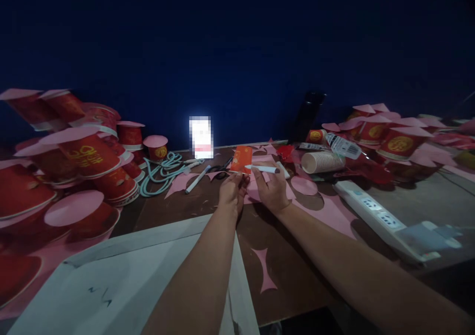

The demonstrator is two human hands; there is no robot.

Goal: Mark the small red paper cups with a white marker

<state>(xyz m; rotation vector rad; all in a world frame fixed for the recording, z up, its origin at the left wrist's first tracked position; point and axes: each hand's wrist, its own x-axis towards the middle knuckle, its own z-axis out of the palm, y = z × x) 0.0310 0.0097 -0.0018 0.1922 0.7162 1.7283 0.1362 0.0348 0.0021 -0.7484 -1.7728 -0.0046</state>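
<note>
My left hand [230,192] is closed in a pinch on the lower edge of a red paper cup [241,159], held upside down just above the brown table [297,275]. My right hand [271,189] is beside it, fingers closed round a white pen [263,168] that lies across the fingertips and points left toward the cup. Under both hands lie pink paper scraps [256,189].
Stacks of red cups capped with pink paper discs [85,152] fill the left side, and more stand at the far right [397,137]. A white power strip [374,214], a stack of plain cups lying on its side [322,162], a teal cable [163,172], scissors [220,169], another pen [198,179] and a white sheet [122,280] also lie here.
</note>
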